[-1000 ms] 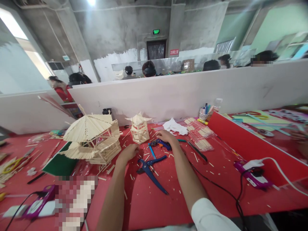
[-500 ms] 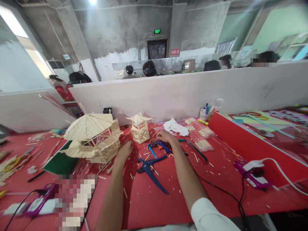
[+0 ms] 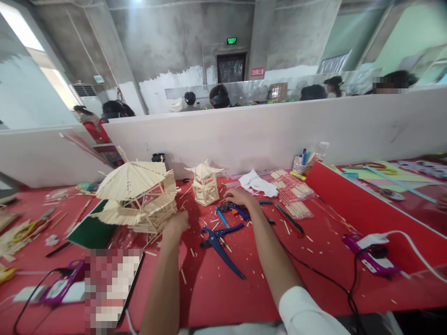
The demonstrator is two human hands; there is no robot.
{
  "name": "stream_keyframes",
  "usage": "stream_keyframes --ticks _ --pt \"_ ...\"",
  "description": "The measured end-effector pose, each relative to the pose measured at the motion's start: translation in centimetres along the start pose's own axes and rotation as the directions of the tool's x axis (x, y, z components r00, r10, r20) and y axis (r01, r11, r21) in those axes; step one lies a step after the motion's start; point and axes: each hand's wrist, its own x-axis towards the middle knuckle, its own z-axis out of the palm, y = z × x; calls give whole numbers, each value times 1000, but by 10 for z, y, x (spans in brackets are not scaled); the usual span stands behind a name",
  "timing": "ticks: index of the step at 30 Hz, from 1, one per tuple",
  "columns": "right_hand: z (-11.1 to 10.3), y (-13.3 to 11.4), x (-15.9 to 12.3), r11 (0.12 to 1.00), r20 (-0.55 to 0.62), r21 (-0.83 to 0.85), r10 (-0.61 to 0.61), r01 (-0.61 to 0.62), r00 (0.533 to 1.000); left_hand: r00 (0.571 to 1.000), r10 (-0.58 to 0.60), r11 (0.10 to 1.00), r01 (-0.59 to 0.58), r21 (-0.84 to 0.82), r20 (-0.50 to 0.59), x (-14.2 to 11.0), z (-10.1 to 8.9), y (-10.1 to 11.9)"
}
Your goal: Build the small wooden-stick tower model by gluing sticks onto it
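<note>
My left hand [image 3: 176, 222] is low over the table, at the right edge of the large pavilion model [image 3: 136, 195] built from pale wooden sticks. Its fingers are blurred and partly hidden, so their grip does not show. My right hand [image 3: 239, 196] reaches between the small stick pagoda [image 3: 206, 184] and a blue glue gun [image 3: 240, 211], with loosely bent fingers and nothing visible in them. Nearer to me lies a blue cutter tool [image 3: 223, 249] with spread handles. A light blue stick [image 3: 222, 217] and scattered wood offcuts lie around it.
White crumpled tissue [image 3: 257, 184] and bagged sticks [image 3: 291, 193] lie at the back right. A black-handled tool [image 3: 289, 218] is right of my forearm. Purple power strips [image 3: 372, 256] with cables stand on both sides. A red divider [image 3: 363, 214] and white partition [image 3: 244, 135] bound the table.
My left hand has moved a little left and closer to me, towards the large model. My right hand has shifted slightly left. The whole view has swung slightly.
</note>
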Motion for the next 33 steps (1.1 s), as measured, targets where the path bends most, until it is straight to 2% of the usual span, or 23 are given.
stream_keyframes --ticks 2,6,8,10,11,13,16,20,23,25,27,30,33 --pt "-3 -1 -2 1000 20 -4 -8 8 1000 997 20 997 -25 67 72 -14 -1 9" --pt "-8 -4 -5 1000 48 -3 -23 23 999 996 52 986 -62 156 69 -49 -11 15" --pt "-11 -7 -7 1000 60 1 -29 29 998 999 7 979 -16 204 43 -66 -20 7" --pt "-14 -10 -8 999 68 4 -37 37 997 996 -87 964 79 253 18 -82 -28 -5" --pt "-15 -12 -9 999 70 6 -39 39 997 988 -157 944 150 293 1 -89 -30 -12" --pt "-17 -14 -10 999 72 9 -40 39 997 979 -201 928 197 316 -21 -99 -30 -24" --pt "-19 -14 -11 999 71 23 -37 35 997 981 -182 929 195 314 -71 -102 -21 -38" --pt "-19 -12 -12 998 75 46 -41 37 996 972 -207 930 232 284 -113 -92 -11 -51" --pt "-19 -13 -12 997 80 65 -54 49 995 969 -229 945 243 219 -88 -86 -15 -58" --pt "-20 -16 -12 994 86 80 -75 69 993 965 -240 953 256 162 -110 -86 -22 -61" --pt "-22 -21 -12 990 101 100 -110 100 989 940 -282 943 308 122 -190 -89 -29 -62" --pt "-22 -34 -9 978 145 137 -177 157 974 874 -333 917 387 91 -355 -93 -37 -60" --pt "-16 -58 -5 959 199 183 -253 218 947 807 -333 906 417 73 -488 -92 -41 -60"
